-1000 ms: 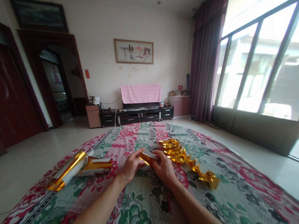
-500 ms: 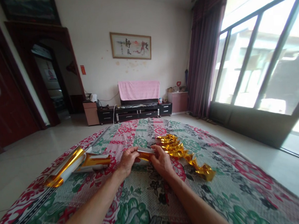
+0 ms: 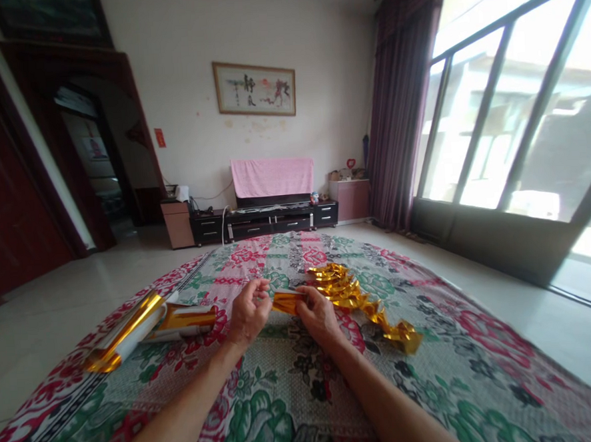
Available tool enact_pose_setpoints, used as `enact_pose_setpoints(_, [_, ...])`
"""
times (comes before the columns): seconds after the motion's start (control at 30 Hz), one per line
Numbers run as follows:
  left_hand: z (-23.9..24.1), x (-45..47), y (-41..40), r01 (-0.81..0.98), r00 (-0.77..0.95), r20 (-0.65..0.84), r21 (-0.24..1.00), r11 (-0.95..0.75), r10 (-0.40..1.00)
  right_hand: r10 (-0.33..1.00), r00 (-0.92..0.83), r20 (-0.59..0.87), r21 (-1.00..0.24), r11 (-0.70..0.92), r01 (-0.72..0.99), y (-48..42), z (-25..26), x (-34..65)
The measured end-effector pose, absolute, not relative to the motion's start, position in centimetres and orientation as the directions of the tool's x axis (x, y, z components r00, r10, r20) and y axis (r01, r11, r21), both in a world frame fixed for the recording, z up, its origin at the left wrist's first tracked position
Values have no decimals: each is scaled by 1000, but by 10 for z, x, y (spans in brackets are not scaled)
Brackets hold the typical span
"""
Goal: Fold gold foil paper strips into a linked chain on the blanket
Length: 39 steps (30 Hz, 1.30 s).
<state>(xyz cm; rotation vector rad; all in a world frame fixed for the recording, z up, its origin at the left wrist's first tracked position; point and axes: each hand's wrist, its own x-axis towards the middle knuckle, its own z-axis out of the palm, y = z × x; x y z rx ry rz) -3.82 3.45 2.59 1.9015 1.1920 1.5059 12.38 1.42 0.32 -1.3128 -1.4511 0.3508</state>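
Note:
A folded piece of gold foil paper (image 3: 284,303) with a pale edge is pinched at its right end by my right hand (image 3: 319,314). My left hand (image 3: 250,312) is just off the paper's left end, fingers bent, with thumb and forefinger apart and nothing visible between them. Right of my right hand lies a row of several folded gold foil pieces (image 3: 350,299), overlapping one another on the flowered cloth (image 3: 267,416). To the left rest loosely curled gold foil sheets (image 3: 127,331) with white undersides, some crossing over others.
The patterned cloth covers a wide rounded table. Beyond it stand a black low cabinet (image 3: 270,222) and a pink cloth (image 3: 273,177) draped over something above it. Purple curtains (image 3: 399,108) and large windows (image 3: 490,136) are on the right, a dark red door (image 3: 12,171) on the left.
My left hand has let go of the foil paper's left end and lifted slightly away to the left. My right hand keeps its pinch, and more of the gold face shows.

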Motion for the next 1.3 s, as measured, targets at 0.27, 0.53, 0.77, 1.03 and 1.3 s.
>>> enact_pose_setpoints(0.27, [24,-39,22,639,501,697,101,-762,513,835,287,469,-814,282,507,16,5,124])
enact_pose_setpoints(0.53, [20,-43,29,750,529,622,-26,-661,577,862,222,455,-846,341,410,12,9,123])
enact_pose_setpoints(0.77, [28,-47,29,734,556,654,-97,-672,513,909,119,400,-874,339,348,14,5,124])
enact_pose_setpoints(1.03, [27,-48,31,661,631,636,-141,-737,444,953,6,303,-925,292,243,14,14,128])
enact_pose_setpoints(1.3, [29,-47,27,650,647,618,-142,-747,446,933,-47,358,-891,356,283,14,10,128])
